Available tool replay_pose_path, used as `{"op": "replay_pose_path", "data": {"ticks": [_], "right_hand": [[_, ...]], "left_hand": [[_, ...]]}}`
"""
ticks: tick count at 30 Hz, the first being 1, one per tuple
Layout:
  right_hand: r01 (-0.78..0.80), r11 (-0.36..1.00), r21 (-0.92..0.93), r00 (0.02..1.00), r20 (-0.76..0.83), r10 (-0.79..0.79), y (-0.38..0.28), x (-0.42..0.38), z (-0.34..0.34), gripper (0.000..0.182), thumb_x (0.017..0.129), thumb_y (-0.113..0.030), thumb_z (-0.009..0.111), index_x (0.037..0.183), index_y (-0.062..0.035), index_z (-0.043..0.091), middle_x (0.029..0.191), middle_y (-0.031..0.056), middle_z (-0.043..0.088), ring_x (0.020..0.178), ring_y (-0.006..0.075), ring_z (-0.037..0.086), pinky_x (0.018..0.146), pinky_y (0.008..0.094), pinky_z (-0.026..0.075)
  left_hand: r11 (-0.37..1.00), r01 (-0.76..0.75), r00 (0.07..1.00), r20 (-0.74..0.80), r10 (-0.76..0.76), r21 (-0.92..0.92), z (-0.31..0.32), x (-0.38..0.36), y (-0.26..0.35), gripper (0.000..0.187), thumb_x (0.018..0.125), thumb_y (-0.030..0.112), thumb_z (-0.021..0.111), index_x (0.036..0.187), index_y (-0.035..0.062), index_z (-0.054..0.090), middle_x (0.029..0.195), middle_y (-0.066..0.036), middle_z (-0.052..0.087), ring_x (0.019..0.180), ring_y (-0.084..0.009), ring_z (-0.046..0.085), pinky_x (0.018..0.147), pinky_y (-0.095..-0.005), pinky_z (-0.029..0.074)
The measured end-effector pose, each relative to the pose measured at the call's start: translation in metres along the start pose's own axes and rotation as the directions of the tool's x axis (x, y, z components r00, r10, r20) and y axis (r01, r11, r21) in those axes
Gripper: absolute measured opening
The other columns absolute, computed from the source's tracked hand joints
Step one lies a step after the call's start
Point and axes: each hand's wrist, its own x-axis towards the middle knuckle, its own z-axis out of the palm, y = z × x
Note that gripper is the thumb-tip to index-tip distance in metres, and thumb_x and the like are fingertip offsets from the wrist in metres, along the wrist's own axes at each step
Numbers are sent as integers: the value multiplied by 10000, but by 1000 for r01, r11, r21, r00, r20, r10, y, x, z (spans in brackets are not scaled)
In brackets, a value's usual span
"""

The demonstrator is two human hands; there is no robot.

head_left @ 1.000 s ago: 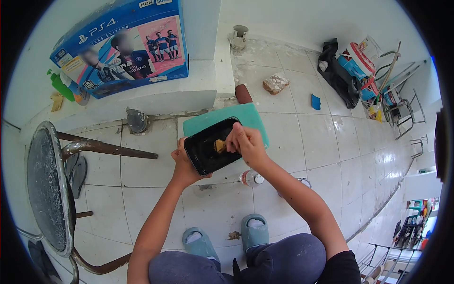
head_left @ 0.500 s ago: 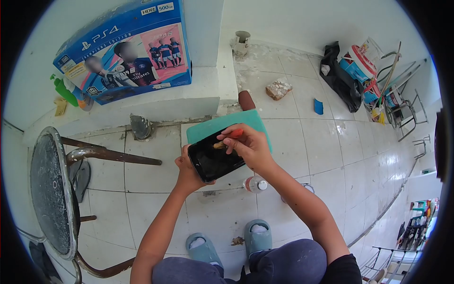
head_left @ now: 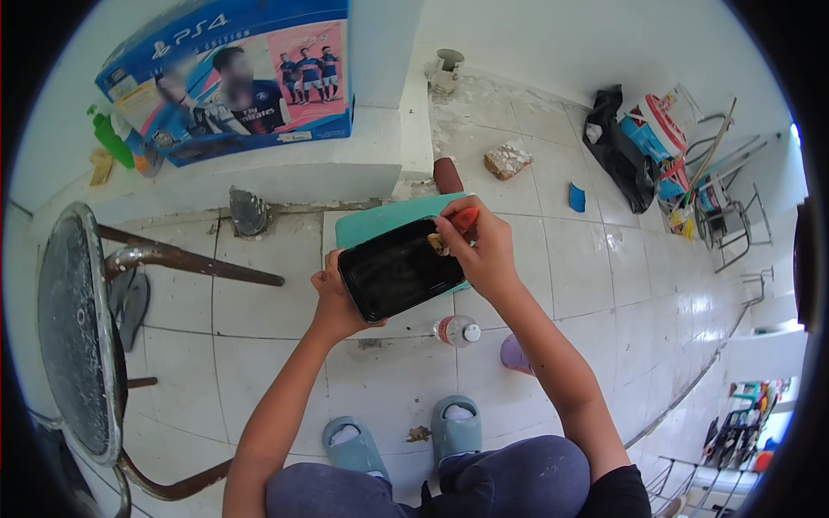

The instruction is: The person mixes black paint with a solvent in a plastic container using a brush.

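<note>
A black rectangular tray is tilted above a green stool-like surface. My left hand grips the tray's left and lower edge. Pinched in my right hand is a small brush with a red-orange handle, its pale tip inside the tray near the right end. Dark, shiny walls make the tray's inside hard to read. Below it on the floor are a clear bottle with a white cap and a purple cup, partly behind my right forearm.
At left stands a round-seated metal stool. A blue PS4 box sits on a ledge beside a green bottle. Farther off are a broken brick, a blue scrap, a black bag and buckets.
My right hand and the brush have moved right along the tray. The tray is tilted a little differently, showing more of its inside. The purple cup has come into clearer view.
</note>
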Motion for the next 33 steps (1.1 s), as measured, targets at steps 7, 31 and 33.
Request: {"op": "replay_pose_path", "data": {"ticks": [7,31,33], "right_hand": [[325,836,-443,945,125,-301,-11,-4,15,139,928,-103,693,996,-65,577,877,89,636,642,289,621,584,370,505],[88,985,-148,964,263,-46,-34,27,3,156,973,-104,672,1035,-50,540,863,65,614,744,159,610,677,293,502],[63,996,-55,935,353,-40,-44,30,1,150,984,-109,662,1027,-25,545,865,70,639,778,165,599,731,278,492]], "left_hand": [[998,30,1000,1,-30,-61,-3,-1,-2,1271,412,396,930,1467,124,276,1357,-113,348,1295,-272,366,947,-447,250],[996,89,995,37,-88,-29,2,-3,-2,1315,354,380,953,1473,147,305,1407,-114,322,1314,-260,355,981,-469,271],[994,106,990,93,-103,-27,2,-3,-3,1508,400,400,976,1544,120,33,1455,-133,332,1366,-281,341,954,-472,269]]}}
